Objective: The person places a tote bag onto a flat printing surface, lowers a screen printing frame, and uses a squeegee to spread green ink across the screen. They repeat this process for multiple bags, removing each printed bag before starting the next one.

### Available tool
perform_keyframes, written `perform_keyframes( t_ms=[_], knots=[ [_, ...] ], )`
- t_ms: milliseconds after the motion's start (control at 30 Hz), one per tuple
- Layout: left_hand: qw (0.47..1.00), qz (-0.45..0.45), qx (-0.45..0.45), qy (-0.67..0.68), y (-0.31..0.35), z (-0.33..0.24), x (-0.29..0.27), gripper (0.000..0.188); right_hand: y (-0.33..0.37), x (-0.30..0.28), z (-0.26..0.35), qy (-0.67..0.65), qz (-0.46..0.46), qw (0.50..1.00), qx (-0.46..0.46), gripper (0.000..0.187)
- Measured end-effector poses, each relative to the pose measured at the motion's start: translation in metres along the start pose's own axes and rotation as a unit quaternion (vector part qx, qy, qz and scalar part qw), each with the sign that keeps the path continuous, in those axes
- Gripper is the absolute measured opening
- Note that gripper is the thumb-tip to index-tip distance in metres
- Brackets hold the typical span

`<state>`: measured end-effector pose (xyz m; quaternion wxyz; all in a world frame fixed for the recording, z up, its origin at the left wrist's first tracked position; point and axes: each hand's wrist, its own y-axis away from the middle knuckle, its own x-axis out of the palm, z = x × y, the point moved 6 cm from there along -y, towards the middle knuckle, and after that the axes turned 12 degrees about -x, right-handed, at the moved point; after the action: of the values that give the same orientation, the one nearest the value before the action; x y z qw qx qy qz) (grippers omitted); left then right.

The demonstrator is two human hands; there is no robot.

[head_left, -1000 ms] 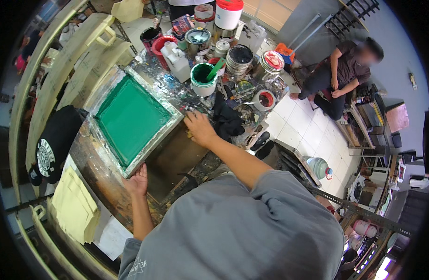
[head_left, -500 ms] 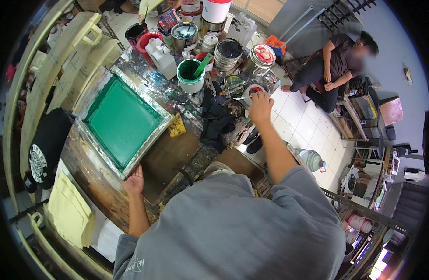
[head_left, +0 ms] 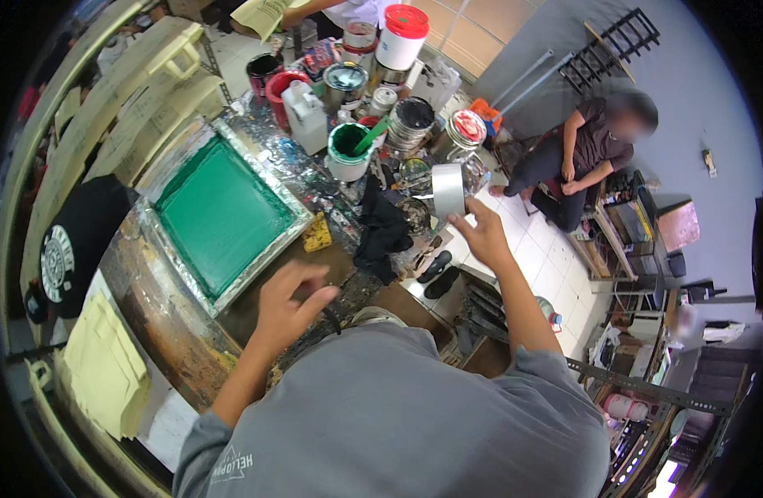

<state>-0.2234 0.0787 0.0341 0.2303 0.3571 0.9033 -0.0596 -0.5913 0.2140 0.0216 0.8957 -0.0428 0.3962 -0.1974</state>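
My right hand (head_left: 486,235) grips the lower edge of a silver-grey roll (head_left: 448,190), which looks like wide tape, between thumb and fingers. It holds the roll up at the table's right side. My left hand (head_left: 292,303) is open, thumb and fingers apart, holding nothing. It hovers just off the lower right corner of a screen printing frame (head_left: 261,278). Wet green ink (head_left: 224,214) covers the mesh inside that frame. Right of the frame lies a yellow sponge-like block (head_left: 317,233), with a black cloth (head_left: 381,228) beyond it.
A tub of green ink (head_left: 348,158) with a green spatula stands among several paint cans and jugs at the back. Yellow cut sheets (head_left: 103,365) and a black printed garment (head_left: 78,249) lie left. A person (head_left: 593,158) sits at the right; another person's arm (head_left: 311,10) shows at the top.
My left hand has let go of the frame's corner and moved right. My right hand has lifted and tilted the roll, so its silver-grey side shows.
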Motion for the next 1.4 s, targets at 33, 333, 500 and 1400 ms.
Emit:
perform_keyframes(
  t_ms=[33, 333, 500, 1400],
  knots=[
    [0.999, 0.006, 0.052, -0.004, -0.012, -0.024, -0.002, 0.067, 0.002, 0.005, 0.035, -0.064, 0.013, 0.998, 0.007, 0.033],
    [0.988, 0.011, 0.081, 0.129, -0.029, -0.060, -0.037, 0.099, 0.002, 0.072, 0.208, -0.261, 0.070, 0.957, -0.104, 0.058],
    [0.983, -0.147, 0.106, -0.022, 0.006, -0.054, -0.081, 0.090, -0.021, 0.087, 0.268, 0.054, 0.152, 0.941, -0.297, 0.081],
    [0.739, -0.247, -0.308, 0.546, 0.130, 0.104, 0.001, 0.070, 0.029, 0.199, 0.290, -0.010, 0.335, 0.879, -0.338, 0.058]
  ],
)
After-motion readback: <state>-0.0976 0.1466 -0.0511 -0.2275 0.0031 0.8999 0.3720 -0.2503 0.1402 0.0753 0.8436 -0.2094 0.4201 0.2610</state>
